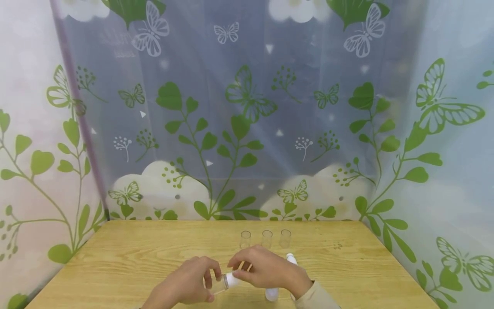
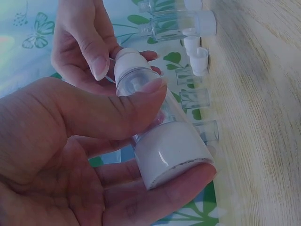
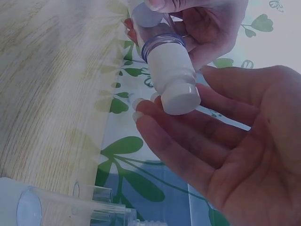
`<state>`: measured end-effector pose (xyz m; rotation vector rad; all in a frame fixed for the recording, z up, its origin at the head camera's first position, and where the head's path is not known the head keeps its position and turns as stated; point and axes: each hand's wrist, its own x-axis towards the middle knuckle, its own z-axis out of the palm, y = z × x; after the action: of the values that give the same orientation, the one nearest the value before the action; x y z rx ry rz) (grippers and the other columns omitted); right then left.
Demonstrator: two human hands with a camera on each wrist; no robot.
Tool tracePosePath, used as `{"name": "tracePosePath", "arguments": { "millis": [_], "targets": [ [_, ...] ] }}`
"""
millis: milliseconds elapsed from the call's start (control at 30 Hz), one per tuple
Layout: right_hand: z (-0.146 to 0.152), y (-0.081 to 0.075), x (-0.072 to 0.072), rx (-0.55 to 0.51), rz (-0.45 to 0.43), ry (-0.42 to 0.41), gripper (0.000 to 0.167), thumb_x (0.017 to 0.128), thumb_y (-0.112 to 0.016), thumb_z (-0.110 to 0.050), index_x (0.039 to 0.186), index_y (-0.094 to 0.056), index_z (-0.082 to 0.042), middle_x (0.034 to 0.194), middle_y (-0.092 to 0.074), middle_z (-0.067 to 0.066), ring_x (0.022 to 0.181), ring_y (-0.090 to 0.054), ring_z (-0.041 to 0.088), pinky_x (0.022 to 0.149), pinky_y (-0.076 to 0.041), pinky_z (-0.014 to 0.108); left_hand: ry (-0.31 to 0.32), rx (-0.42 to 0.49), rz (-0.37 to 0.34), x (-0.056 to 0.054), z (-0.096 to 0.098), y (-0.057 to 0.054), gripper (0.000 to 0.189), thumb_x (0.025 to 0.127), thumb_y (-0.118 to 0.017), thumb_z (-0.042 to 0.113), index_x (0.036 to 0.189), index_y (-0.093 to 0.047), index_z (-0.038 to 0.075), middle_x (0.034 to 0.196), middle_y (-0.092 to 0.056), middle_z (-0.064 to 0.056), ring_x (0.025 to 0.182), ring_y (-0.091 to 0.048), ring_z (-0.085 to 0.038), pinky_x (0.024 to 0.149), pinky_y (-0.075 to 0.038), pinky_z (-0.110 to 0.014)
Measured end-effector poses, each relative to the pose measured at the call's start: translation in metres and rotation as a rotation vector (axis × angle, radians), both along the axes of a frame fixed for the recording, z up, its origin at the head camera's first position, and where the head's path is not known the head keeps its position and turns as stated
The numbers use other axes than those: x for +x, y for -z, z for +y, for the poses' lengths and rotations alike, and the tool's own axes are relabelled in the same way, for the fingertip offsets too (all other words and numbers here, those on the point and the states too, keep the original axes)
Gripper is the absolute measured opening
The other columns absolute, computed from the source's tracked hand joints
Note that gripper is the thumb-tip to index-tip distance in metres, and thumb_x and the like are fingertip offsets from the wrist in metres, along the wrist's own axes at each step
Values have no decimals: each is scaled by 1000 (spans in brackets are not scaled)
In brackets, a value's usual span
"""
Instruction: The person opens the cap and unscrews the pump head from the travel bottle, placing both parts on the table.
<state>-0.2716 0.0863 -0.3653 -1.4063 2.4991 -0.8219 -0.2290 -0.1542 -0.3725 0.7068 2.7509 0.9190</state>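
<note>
My left hand (image 1: 194, 277) holds a clear pump bottle (image 2: 171, 150) with a white base and a white pump top (image 3: 171, 70). Its thumb presses along the clear body in the left wrist view, while the fingers curl under the base. The bottle is tilted, with its top toward my right hand (image 1: 266, 268). Around that white top, the right fingers (image 3: 183, 136) are spread and only loosely bent. The right thumb stands apart from the top in the left wrist view; whether a fingertip touches it, I cannot tell.
Three clear cups (image 1: 266, 238) line the back of the wooden table (image 1: 154, 240). Another clear bottle with a white base (image 2: 205, 23) stands near the right hand, close to small white pump tops (image 2: 199, 62). Patterned curtains (image 1: 239, 150) enclose the table's back and sides.
</note>
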Motion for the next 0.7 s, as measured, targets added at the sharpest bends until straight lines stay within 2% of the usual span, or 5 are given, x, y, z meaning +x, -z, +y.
{"name": "tracePosePath", "arguments": {
  "millis": [133,400,700],
  "targets": [
    [1,2,-1,14,16,-17,23,106,-58,-18,121,-72,-8,116,-77,5,94,-72,0,78,-54,11,-1,4,2,0,0,0,36,70,-89,-1,99,-70,9,81,-69,-5,77,-60,-19,67,-55,-42],
    [0,3,-1,0,-81,-36,21,106,-58,-14,118,-73,-7,103,-80,7,75,-72,0,72,-56,12,6,8,3,0,0,0,35,69,-89,-1,98,-71,8,81,-70,-6,75,-60,-18,65,-54,-39],
    [-2,0,2,4,6,-23,17,97,-71,-10,113,-76,-9,112,-78,3,89,-68,-4,77,-54,10,4,1,0,1,0,-1,35,69,-90,0,97,-71,10,80,-69,-4,75,-60,-18,65,-54,-39]
  ]
}}
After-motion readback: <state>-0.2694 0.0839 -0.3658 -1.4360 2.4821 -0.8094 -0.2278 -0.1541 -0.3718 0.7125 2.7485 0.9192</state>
